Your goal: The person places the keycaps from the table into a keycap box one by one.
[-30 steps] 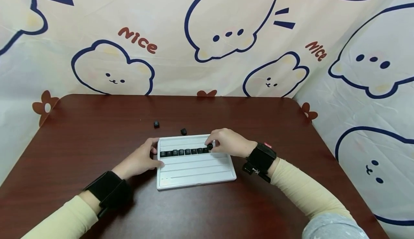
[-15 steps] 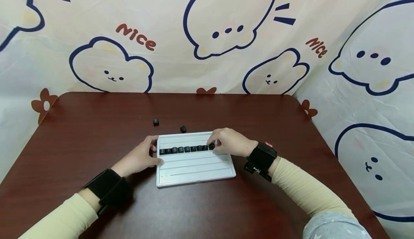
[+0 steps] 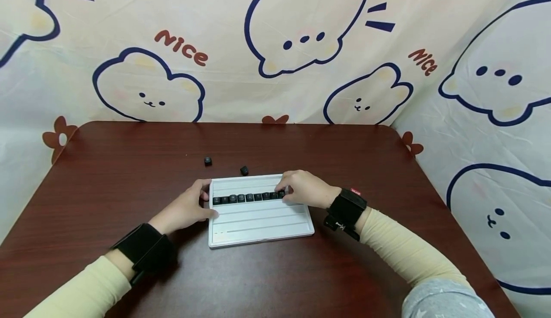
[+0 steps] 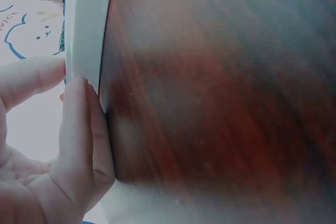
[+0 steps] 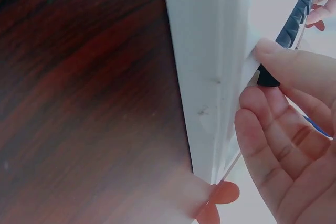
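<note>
A white ridged tray [image 3: 262, 229] lies on the table, with a row of black keycaps [image 3: 245, 198] along one of its ledges. My left hand [image 3: 182, 211] holds the tray's left edge, thumb on the near part and fingers further back. In the left wrist view, the thumb and fingers of that hand [image 4: 73, 145] press against the tray's side wall [image 4: 86, 24]. At the row's right end, my right hand [image 3: 307, 189] pinches a black keycap [image 3: 281, 194]. The right wrist view shows this keycap [image 5: 268, 77] between thumb and fingers, low against the tray.
Two loose black keycaps lie behind the tray: one keycap [image 3: 208, 161] further left and back, another keycap [image 3: 244, 170] close to the tray's far edge. The brown wooden table [image 3: 267, 284] ends at a printed cloth [image 3: 232, 69] at the back and sides.
The keycap in my right hand has come down and slightly right, into line at the row's end. My left hand keeps its hold on the tray. The head view has tilted slightly.
</note>
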`<state>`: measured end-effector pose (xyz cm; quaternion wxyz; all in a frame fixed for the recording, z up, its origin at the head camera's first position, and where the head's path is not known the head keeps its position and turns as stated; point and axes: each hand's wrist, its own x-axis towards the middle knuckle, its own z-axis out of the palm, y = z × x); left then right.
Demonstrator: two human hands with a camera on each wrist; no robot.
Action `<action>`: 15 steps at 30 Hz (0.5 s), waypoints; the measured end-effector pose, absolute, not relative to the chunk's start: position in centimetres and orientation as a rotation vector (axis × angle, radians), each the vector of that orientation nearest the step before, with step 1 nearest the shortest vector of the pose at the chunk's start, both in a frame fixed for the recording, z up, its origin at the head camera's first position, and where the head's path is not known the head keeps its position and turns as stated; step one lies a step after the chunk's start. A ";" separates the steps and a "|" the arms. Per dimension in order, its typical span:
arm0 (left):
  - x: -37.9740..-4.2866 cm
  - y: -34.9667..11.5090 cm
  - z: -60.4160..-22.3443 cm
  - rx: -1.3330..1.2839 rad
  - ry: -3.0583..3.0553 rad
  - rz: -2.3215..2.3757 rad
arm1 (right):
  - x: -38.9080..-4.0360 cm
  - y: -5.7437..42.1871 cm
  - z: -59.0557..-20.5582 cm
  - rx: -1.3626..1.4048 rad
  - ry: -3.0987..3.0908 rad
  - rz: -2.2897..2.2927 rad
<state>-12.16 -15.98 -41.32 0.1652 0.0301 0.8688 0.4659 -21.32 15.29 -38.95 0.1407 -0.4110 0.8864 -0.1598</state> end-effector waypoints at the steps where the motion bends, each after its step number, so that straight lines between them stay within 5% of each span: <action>1: -12.2 -16.0 -41.3 0.088 2.476 1.325 | -21.3 15.3 -39.0 -1.186 2.557 -0.462; 15: -12.1 -15.9 -41.2 0.066 2.452 1.340 | -21.3 15.5 -38.9 -1.155 2.544 -0.498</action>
